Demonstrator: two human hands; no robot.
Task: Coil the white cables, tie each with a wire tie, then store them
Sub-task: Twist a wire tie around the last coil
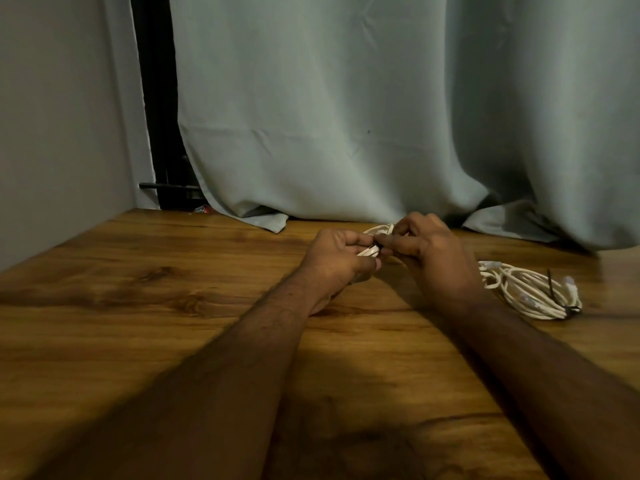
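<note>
A coiled white cable [378, 231] is held above the wooden table [138, 306] near its far edge, mostly hidden by my hands. My left hand [337, 258] grips the bundled strands from the left. My right hand [429, 247] pinches a dark wire tie [479, 242] at the bundle, fingers curled around the coil. A second white cable coil [530, 289] lies on the table to the right, bound with a dark wire tie [557, 299], its clear plugs showing.
A grey-green curtain [346, 116] hangs along the table's far edge, its hem draped on the wood. A pale wall [52, 116] stands at the left, with a dark gap and a black bar [166, 186] beside the curtain. A small red object [204, 210] lies at the back.
</note>
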